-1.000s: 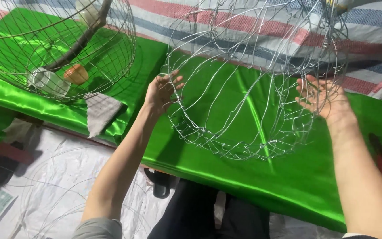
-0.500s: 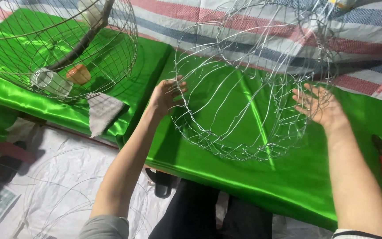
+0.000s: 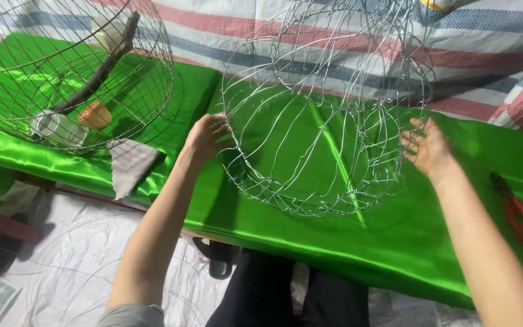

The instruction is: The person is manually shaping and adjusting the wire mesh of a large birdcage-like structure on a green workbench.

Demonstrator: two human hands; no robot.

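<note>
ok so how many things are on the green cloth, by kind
wire cages: 2, the round wire frame between the left hand and right hand, and a finished cage at the left
red-handled pliers: 1
grey cloth piece: 1
total: 4

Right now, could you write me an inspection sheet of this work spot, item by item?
Surface: shiny green cloth over a table, striped fabric behind.
Job's things: open wire frame, rounded, standing on the cloth.
Clutter: red-handled pliers at right; grey rag at the cloth's edge; finished wire cage at left, holding a branch, a white cup and an orange cup.
Hands: left hand grips the frame's side; right hand open, beside the frame.
Cables: nothing seen.
Surroundings: white plastic sheet on the floor.
</note>
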